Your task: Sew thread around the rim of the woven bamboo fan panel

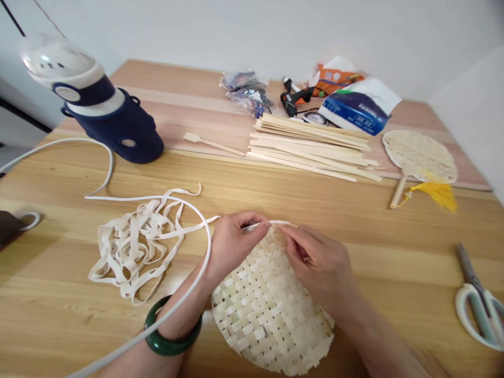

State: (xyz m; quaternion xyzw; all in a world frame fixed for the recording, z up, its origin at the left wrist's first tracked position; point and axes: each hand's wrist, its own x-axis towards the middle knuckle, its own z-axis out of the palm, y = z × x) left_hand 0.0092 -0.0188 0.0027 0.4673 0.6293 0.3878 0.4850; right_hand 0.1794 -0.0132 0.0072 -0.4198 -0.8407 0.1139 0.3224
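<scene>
A round woven bamboo mat (268,310) lies on the wooden table (354,220) in front of me. My left hand (232,241) pinches a cream ribbon (134,247) against the mat's far rim. My right hand (318,265) is closed on the same rim just to the right, pressing the ribbon end there. The ribbon runs left into a loose tangled heap. A green bangle (171,338) circles my left wrist. A white cable (185,294) crosses over my left forearm.
A stack of bamboo strips (311,147) lies at the back, with a glue gun (293,100), plastic bags and a blue packet (354,113) behind it. A finished fan with yellow tassel (419,157) is right. Scissors (478,304) sit far right. A navy-white device (98,102) stands left.
</scene>
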